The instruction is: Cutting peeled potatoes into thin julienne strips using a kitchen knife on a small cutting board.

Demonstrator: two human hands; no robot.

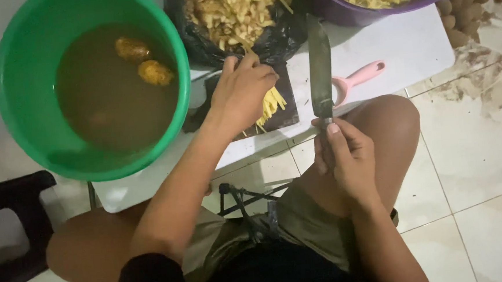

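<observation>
Your left hand (242, 89) is closed over a small heap of yellow potato strips (273, 102) on the dark cutting board (284, 113), which lies near the front edge of the low white table (396, 48). Your right hand (345, 155) is clenched around the handle of a big knife (319, 67), blade pointing away from you and held just off the board's right side. By the look of it you are gathering cut strips, so the next move calls for keeping the blade clear of your fingers. Beside the knife lies a pink peeler (356, 80). At the table's left end, a green bucket (15, 85) holds murky water with two potatoes (144, 63). Behind the board, a black bag (274, 38) holds pale peelings, and a purple bowl (365, 12) holds more strips.
</observation>
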